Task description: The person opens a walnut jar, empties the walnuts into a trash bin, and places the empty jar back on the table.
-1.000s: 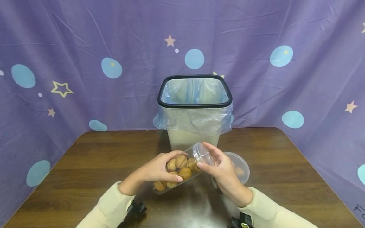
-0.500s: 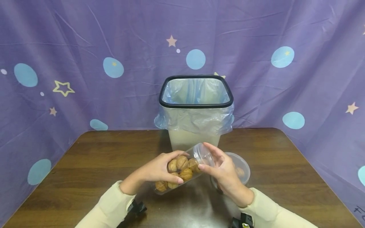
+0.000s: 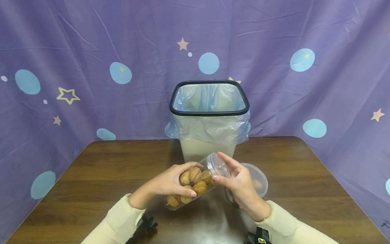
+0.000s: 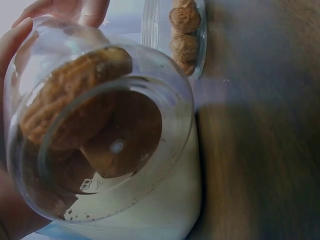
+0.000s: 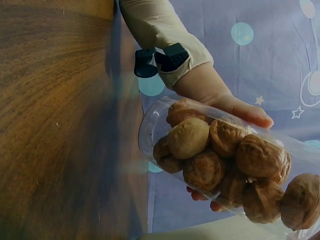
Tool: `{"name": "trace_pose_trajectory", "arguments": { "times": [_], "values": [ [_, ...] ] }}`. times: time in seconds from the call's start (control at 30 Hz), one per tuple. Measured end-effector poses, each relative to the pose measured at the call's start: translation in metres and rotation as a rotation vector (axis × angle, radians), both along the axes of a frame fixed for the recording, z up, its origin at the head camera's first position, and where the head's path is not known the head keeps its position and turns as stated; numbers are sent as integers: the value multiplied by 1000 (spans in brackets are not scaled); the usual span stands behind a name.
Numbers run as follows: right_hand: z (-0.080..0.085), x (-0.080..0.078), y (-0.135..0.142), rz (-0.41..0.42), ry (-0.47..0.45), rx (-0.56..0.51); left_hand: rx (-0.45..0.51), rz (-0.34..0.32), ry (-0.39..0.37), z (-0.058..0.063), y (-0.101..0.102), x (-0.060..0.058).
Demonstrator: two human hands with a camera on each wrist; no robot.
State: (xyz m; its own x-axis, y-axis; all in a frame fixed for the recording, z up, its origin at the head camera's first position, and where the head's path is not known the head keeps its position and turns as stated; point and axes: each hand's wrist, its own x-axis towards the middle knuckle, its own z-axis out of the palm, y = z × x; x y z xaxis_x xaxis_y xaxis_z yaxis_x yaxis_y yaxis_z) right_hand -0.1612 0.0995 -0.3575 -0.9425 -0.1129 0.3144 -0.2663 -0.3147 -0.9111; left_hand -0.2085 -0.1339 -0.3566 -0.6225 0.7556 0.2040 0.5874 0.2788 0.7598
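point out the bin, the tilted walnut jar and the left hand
Bin (image 3: 209,114): head view, black front rim
Tilted walnut jar (image 5: 151,131): right wrist view, clear base end
Left hand (image 3: 166,180): head view, back of the hand

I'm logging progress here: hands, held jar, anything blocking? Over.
Left hand grips tilted jar, walnuts inside. Right hand holds its upper end. Bin behind, second container partly behind right hand; no obstruction seen.

Held jar (image 3: 198,184) — partly hidden by hands (image 3: 164,179) (image 3: 242,188).

A clear jar (image 4: 117,145) shows its round end, a walnut (image 4: 70,100) inside toward ten o'clock; the left hand (image 4: 12,205) grips it at eight. A second container (image 4: 151,30) sits at one, the wooden table (image 4: 260,125) at three, a pale bin (image 4: 172,195) at five.
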Motion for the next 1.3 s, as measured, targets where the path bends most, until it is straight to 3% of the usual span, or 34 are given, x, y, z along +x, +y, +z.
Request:
{"name": "trace_pose_trajectory", "arguments": {
  "times": [0.47, 0.83, 1.13, 1.3],
  "values": [
    [1, -3, 2, 2, 30, 18, 23, -51, 14, 1, 2, -3],
    [4, -1, 6, 46, 191, 84, 139, -246, -192, -6, -3, -9],
    [-2, -7, 11, 123, 299, 94, 154, -269, -231, -8, -4, -10],
    [-3, -13, 14, 206, 295, 73, 183, -320, -330, -7, -4, -10]
  ]
}}
